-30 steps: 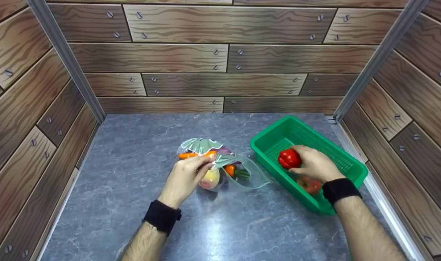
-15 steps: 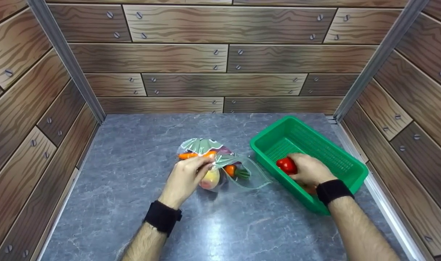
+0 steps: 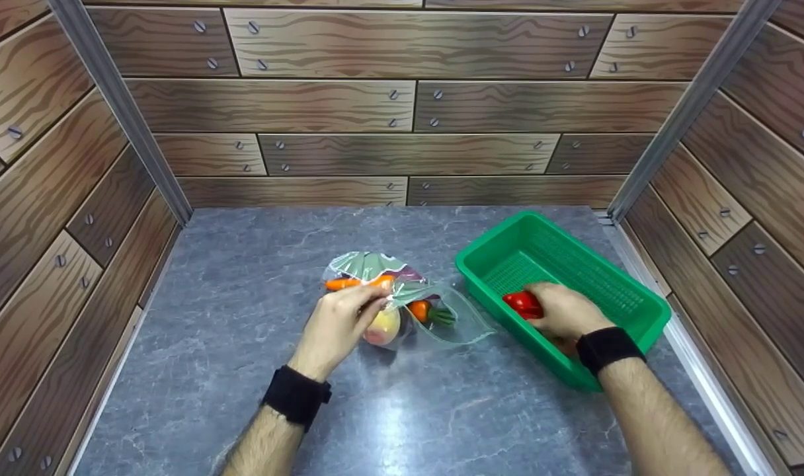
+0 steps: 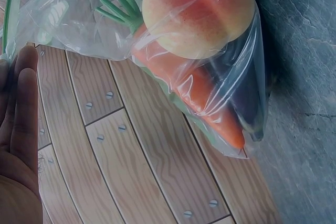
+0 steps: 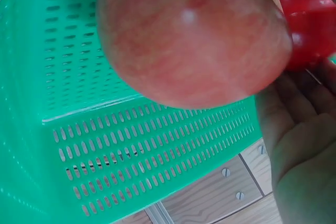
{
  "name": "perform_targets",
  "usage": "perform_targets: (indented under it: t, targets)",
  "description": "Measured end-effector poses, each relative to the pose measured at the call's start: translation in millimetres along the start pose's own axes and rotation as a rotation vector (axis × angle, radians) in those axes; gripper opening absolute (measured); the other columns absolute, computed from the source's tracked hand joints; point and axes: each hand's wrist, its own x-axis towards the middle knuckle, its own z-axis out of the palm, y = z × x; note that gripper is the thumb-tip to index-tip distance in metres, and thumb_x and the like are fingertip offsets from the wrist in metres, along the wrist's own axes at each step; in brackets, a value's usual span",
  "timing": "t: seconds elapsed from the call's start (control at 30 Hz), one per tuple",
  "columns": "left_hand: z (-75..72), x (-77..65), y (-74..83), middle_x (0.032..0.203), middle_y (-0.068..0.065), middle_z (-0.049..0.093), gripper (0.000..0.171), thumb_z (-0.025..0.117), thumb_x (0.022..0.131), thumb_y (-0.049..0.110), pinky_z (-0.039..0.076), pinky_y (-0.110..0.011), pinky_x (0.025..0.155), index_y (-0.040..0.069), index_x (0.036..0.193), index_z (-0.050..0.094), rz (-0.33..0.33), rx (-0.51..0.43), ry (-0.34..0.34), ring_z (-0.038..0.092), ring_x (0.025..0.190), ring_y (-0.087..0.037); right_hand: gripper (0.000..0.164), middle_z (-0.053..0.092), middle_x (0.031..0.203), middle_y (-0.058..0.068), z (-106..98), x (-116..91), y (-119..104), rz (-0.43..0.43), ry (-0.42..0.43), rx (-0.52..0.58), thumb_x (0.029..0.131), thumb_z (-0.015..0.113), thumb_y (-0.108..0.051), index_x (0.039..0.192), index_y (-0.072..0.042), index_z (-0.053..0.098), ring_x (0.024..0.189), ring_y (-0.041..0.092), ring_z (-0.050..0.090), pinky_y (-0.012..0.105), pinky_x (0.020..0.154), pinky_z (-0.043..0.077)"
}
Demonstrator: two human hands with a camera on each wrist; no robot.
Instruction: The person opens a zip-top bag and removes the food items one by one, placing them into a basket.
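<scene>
My left hand (image 3: 339, 324) pinches the edge of a clear zip bag (image 3: 465, 325) between thumb and fingertips. Inside the bag are a peach (image 4: 199, 11), an orange carrot (image 4: 191, 90) with green stalks, and a dark purple vegetable (image 4: 247, 95). Another orange piece (image 3: 342, 284) shows at the bag's far left. On the right, my right hand (image 3: 567, 311) reaches down into a green basket (image 3: 650, 307) and holds a red bell pepper (image 3: 522, 304). Close to that hand lies a reddish round fruit (image 5: 194, 40), mostly hidden under the hand in the head view.
A grey marbled tabletop (image 3: 210, 370) carries the bag and basket. Wood-patterned walls (image 3: 402, 106) stand at the back and both sides, with metal posts (image 3: 689, 106) at the corners. The basket sits near the right wall.
My right hand has lowered the bell pepper deeper into the basket and shifted slightly left, covering the reddish fruit. My left hand and the bag stay put.
</scene>
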Motion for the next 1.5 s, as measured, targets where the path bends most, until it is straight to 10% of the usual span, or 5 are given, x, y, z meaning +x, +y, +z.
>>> perform_targets:
  t: [0.73,1.5]
  targets:
    - [-1.7,2.0,2.5,0.116,-0.011,0.091,0.015,0.084,0.109,0.011,0.075,-0.039,0.098,0.007,0.123,0.088,0.017,0.002,-0.001,0.089,0.108,-0.026,0.08,0.061,0.171,0.031,-48,-16,-42,-0.093,0.128,0.011,0.107,0.09,-0.03,0.172,-0.001,0.055,0.16,0.054,0.058,0.072,0.129,0.054]
    - [0.4,2.6,0.4,0.117,-0.011,0.091,0.016,0.083,0.11,0.011,0.075,-0.038,0.096,0.006,0.125,0.088,0.013,-0.004,-0.013,0.089,0.107,-0.026,0.053,0.084,0.144,0.016,-40,-29,-108,-0.393,0.298,-0.076,0.102,0.095,-0.022,0.15,-0.005,0.077,0.128,0.034,0.083,0.053,0.108,0.071]
